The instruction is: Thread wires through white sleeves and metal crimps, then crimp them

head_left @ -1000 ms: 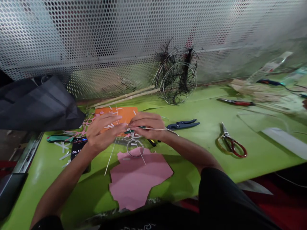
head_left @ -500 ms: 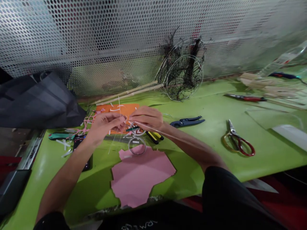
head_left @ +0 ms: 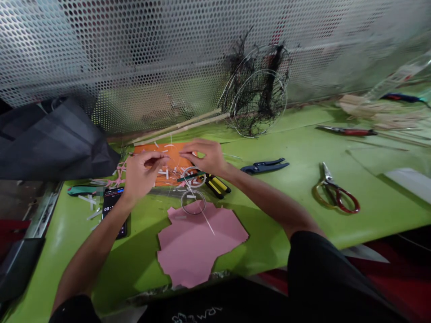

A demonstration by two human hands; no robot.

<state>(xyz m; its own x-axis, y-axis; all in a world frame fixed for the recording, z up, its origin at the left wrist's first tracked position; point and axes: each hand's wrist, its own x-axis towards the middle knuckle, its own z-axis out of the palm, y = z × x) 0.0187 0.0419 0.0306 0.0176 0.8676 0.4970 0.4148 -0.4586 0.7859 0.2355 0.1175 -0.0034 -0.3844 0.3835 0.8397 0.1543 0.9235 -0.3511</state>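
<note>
Both of my hands work above an orange sheet. My left hand is closed in a pinch at fingertip level, on what looks like a thin pale strand. Facing it, a small gap away, my right hand pinches too, its thumb and forefinger together. A thin white strand slants from below the fingers across the pink sheet; its upper course between the fingertips is too fine to follow. Two clear rings lie below my hands, one overlapping the pink sheet.
Yellow-black pliers, blue pruners, scissors and red-handled pliers lie rightward. A phone and green-handled tool lie left. Wire hoops with black netting lean on the perforated panel. A dark bag hangs over the left.
My hands have drawn slightly apart and up. The long strand along my right forearm no longer shows there; a white strand now slants over the pink sheet. More of the phone shows.
</note>
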